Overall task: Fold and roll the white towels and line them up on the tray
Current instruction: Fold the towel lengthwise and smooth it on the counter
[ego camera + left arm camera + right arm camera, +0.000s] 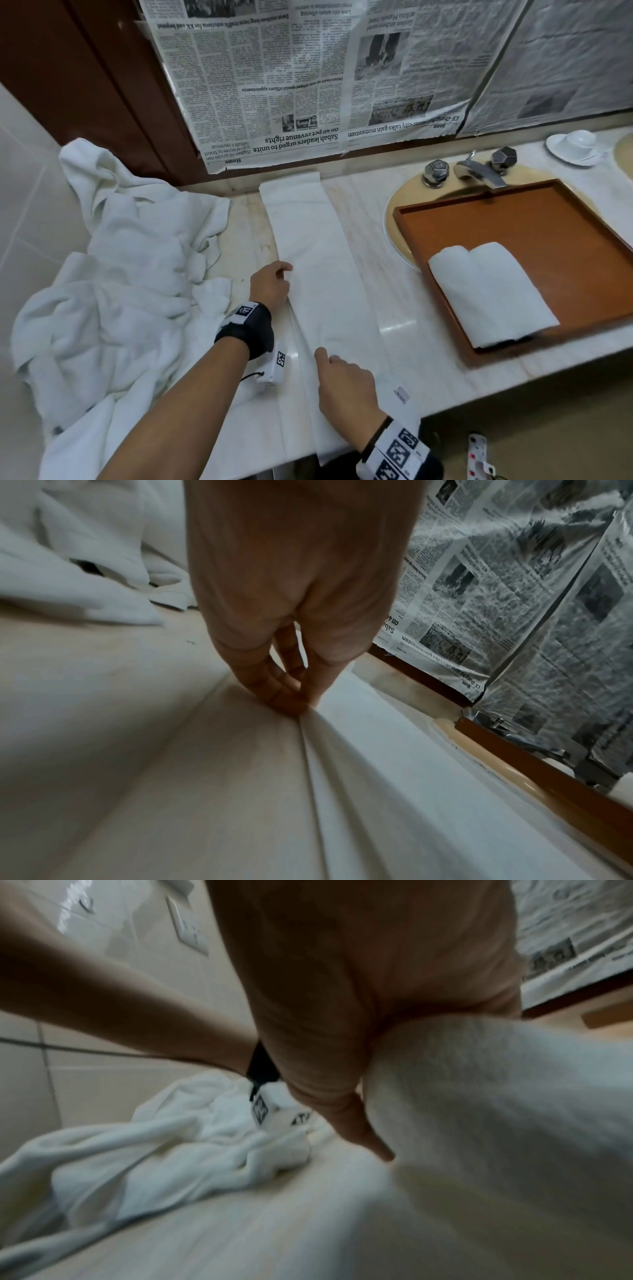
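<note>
A long white towel (318, 260), folded into a narrow strip, lies on the marble counter and runs from the back wall to the front edge. My left hand (287, 270) pinches its left folded edge about halfway along; in the left wrist view the fingertips (298, 704) squeeze the crease. Nearer the front, my right hand (329, 359) holds the strip, thumb (369, 1139) on top, with a bulge of towel (479, 1096) hiding the fingers. Two rolled white towels (489, 291) lie side by side on the brown tray (531, 222) at the right.
A heap of loose white towels (120, 274) fills the counter's left side. The tray sits over a sink (404, 192) below a chrome tap (479, 171). A cup on a saucer (575, 144) stands far right. Newspaper (308, 85) covers the back wall.
</note>
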Demonstrator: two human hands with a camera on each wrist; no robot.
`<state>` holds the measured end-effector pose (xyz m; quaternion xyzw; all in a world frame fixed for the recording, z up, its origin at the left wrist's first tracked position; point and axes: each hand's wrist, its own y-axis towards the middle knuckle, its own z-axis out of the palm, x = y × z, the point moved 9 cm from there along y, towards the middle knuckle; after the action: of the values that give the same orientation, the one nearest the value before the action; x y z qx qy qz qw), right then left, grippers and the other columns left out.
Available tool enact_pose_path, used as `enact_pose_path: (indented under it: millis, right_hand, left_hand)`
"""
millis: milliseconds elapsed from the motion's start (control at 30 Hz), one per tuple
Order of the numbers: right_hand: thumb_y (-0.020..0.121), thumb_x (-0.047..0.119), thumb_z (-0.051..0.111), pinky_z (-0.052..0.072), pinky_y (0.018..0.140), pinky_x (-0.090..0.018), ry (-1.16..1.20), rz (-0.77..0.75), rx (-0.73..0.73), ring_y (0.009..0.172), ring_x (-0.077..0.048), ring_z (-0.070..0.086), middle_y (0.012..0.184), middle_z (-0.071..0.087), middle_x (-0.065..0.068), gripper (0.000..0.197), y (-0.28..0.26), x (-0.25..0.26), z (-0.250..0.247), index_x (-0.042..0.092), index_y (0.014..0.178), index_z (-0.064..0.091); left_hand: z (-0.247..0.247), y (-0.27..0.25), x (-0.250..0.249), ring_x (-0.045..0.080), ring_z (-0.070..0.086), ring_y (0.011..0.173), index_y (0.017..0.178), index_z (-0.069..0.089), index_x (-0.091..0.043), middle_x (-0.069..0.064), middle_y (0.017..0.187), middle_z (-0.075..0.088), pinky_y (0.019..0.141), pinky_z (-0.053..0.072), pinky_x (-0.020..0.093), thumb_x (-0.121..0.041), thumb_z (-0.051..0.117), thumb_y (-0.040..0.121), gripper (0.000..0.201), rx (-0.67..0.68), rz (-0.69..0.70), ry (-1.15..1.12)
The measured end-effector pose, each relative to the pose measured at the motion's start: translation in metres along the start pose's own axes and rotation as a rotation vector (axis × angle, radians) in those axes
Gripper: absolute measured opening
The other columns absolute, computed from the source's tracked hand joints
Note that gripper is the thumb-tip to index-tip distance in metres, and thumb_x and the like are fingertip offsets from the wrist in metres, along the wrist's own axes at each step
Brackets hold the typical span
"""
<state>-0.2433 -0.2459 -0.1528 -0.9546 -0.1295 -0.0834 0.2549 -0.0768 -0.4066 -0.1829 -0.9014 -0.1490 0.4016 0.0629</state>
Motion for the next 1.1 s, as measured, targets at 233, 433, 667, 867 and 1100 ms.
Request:
enact_pose_path:
  millis: [233,433,667,867,1100]
  right_hand:
    - [0.09,0.002,0.05,0.033,0.066,-0.033,-0.009,0.028,0.016,0.097,-0.031,0.062,0.118,0.053,-0.008,0.059,-0.018,-0.01,0.027,0.016,0.143,0.027]
    - [0.094,0.008,0.044,0.036,0.07,-0.035,0.087,0.033,0.106,0.08,-0.028,0.042,0.115,0.046,-0.005,0.053,-0.036,-0.025,0.036,0.019,0.143,0.026]
    - [0.096,0.041,0.054,0.041,0.086,-0.024,0.437,-0.216,0.165,0.092,-0.01,0.05,0.104,0.056,0.003,0.038,-0.049,-0.03,0.017,0.016,0.125,0.055]
    - [0.096,0.05,0.036,0.042,0.099,-0.029,0.382,-0.265,-0.179,0.117,-0.018,0.055,0.127,0.059,0.0,0.055,0.015,-0.063,-0.035,0.016,0.135,0.054]
    - [0.082,0.065,-0.005,0.006,0.123,-0.046,-0.02,-0.289,-0.1,0.153,-0.017,0.001,0.167,0.002,0.004,0.089,0.09,-0.067,-0.024,0.021,0.159,0.008]
  left_hand:
    - [0.005,-0.004,-0.001,0.016,0.052,0.084,0.119,0.066,-0.011,0.005,0.091,0.056,0.072,0.032,0.008,0.004,0.055,0.089,0.035,-0.049,0.091,0.052]
    - [0.004,-0.008,-0.001,0.017,0.052,0.084,0.13,0.058,-0.012,0.015,0.1,0.059,0.08,0.035,0.019,-0.002,0.06,0.088,0.043,-0.073,0.051,-0.001]
    - [0.008,-0.06,-0.006,0.016,0.053,0.091,0.127,0.057,-0.012,0.001,0.099,0.054,0.082,0.035,0.023,-0.018,0.075,0.085,0.046,-0.019,0.034,0.004]
    - [0.026,-0.108,0.01,0.016,0.056,0.098,0.131,0.056,-0.012,0.005,0.119,0.052,0.093,0.043,0.026,-0.016,0.074,0.086,0.049,-0.001,0.038,0.028]
    - [0.045,-0.098,-0.004,0.025,0.04,0.135,0.144,0.047,-0.017,0.003,0.15,0.039,0.108,0.025,0.023,-0.019,0.069,0.09,0.059,0.069,0.143,0.175]
